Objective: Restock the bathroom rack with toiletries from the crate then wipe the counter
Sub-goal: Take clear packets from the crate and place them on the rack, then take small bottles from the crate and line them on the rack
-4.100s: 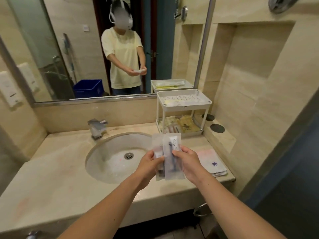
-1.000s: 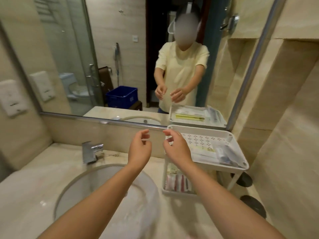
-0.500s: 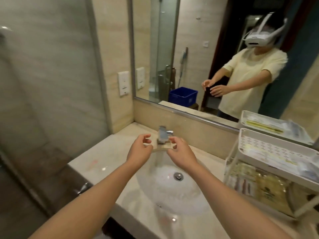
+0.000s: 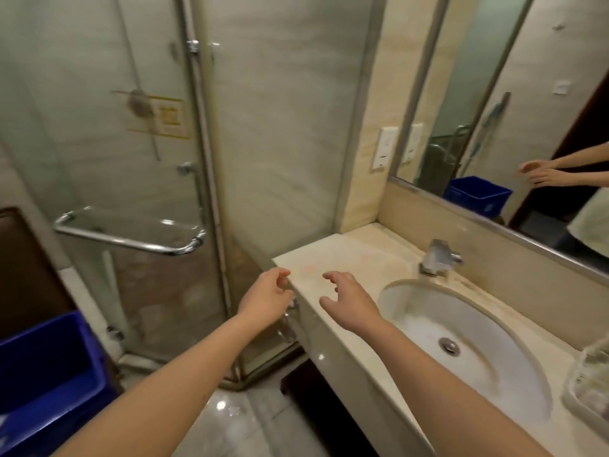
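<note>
Dim-to-medium warm indoor light with a yellow-green cast; its source cannot be told. Shadows are soft, with no hard edges. Darkest patches: under the counter [image 4: 346, 258] at lower centre, and far left. Small bright glare spots sit on the floor [image 4: 237, 423], along the chrome towel bar [image 4: 125, 240] and on the counter's front edge. The shower glass [image 4: 280, 127] looks milky and hazy. Whole frame slightly smeared. The rack [image 4: 590, 374] at the lower right edge is badly blurred, as are the arms reflected in the mirror [image 4: 527, 94], upper right. Wide-angle bend: straight frames lean and curve near the edges. The crate [image 4: 49, 374], lower left, is saturated blue with a dark inside.
</note>
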A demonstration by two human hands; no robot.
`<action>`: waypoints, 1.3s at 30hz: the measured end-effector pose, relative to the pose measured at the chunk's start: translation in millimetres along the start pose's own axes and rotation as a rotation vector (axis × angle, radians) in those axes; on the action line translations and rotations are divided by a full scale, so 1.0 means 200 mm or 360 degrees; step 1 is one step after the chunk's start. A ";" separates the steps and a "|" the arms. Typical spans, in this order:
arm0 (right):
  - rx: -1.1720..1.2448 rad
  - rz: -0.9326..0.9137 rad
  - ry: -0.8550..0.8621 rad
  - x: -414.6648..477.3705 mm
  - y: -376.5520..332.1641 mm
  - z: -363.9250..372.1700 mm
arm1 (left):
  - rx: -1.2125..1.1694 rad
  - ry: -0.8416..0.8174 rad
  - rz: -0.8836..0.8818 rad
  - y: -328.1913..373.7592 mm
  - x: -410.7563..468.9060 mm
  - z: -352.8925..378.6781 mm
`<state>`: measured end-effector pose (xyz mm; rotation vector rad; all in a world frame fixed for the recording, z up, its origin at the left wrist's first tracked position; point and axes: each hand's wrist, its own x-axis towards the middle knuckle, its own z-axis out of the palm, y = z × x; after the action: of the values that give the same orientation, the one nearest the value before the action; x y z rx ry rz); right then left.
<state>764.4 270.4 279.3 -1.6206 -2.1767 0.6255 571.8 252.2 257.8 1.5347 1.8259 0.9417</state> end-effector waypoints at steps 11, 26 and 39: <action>-0.0109 -0.0447 -0.0439 0.05 -0.60 0.53 | 0.0091 0.0382 -0.0446 -0.58 -0.38 -0.54; -0.0084 -0.1059 -0.1018 0.28 -1.24 1.11 | 0.0105 0.0776 -0.1064 -1.04 -0.69 -0.91; -0.0100 -0.1387 -0.1307 0.43 -1.52 1.42 | 0.0025 0.1009 -0.1397 -1.24 -0.72 -0.98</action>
<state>346.3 239.1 208.3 -0.2549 -3.1237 1.0191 297.9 56.8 170.7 0.2896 2.5795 0.9910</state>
